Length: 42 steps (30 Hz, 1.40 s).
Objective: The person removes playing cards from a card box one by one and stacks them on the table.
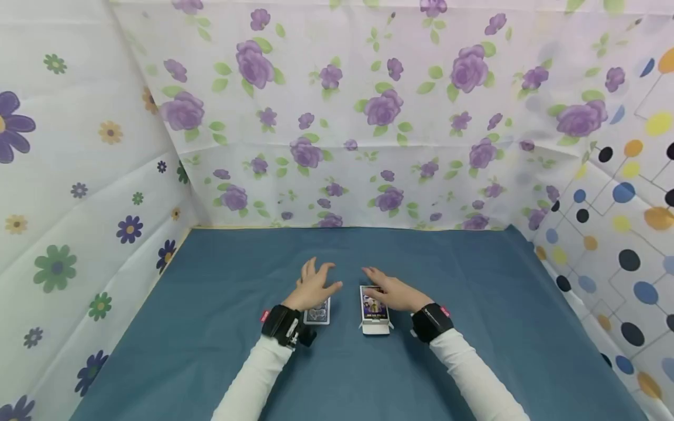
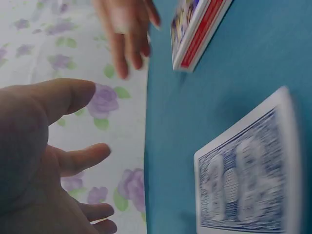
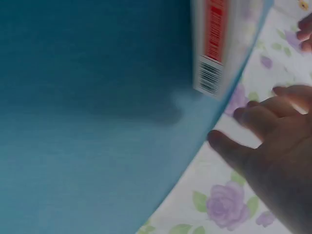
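A deck of playing cards [image 1: 317,314] with blue-and-white patterned backs lies on the blue cloth. Over it hovers my left hand [image 1: 312,287], fingers spread and holding nothing; the hand hides the deck's far part in the head view. To the right lies a card box [image 1: 375,310] with a dark picture front, its white end flap open toward me. My right hand [image 1: 396,291] is above the box's far end, fingers extended and without anything in them. The left wrist view shows the deck [image 2: 241,180] as a thick stack. A red side with a barcode marks the box [image 3: 214,44] in the right wrist view.
Blue cloth [image 1: 210,339] covers the table. Behind it hangs a white sheet with purple roses [image 1: 382,108]. A flowered sheet [image 1: 55,269] borders the left side, and a dotted one [image 1: 629,260] the right. Both wrists wear black straps [image 1: 432,321].
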Each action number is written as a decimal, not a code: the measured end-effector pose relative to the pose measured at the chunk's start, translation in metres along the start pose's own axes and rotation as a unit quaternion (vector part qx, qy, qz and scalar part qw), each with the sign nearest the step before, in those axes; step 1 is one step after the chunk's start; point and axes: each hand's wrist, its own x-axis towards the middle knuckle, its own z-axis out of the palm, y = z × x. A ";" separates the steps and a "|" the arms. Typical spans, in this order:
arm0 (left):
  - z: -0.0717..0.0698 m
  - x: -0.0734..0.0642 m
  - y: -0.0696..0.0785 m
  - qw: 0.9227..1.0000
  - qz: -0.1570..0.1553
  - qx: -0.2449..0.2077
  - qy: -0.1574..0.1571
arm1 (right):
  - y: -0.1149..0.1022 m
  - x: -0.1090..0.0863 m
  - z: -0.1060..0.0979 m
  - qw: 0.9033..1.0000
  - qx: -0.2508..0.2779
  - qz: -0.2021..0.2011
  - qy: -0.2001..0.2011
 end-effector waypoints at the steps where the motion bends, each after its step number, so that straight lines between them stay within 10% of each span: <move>1: 0.002 -0.007 -0.001 1.000 0.007 -0.008 0.005 | 0.001 -0.002 0.003 1.000 -0.003 -0.020 -0.001; 7: 0.008 -0.041 0.000 0.997 0.052 -0.032 0.047 | 0.010 -0.008 0.016 0.987 -0.089 -0.127 -0.049; 13: 0.006 -0.046 0.005 0.991 0.104 -0.061 0.055 | 0.006 -0.010 0.011 0.968 -0.188 -0.162 -0.043; 26: 0.010 -0.045 -0.005 0.992 0.096 -0.065 0.044 | -0.005 -0.025 -0.002 0.973 -0.208 -0.089 -0.054; 33: 0.020 -0.044 -0.006 0.992 0.111 -0.055 0.027 | 0.006 -0.035 0.017 0.984 -0.160 -0.061 0.043; 42: 0.046 -0.035 0.002 0.992 0.118 -0.046 0.009 | 0.006 -0.044 0.032 0.977 -0.167 -0.056 0.121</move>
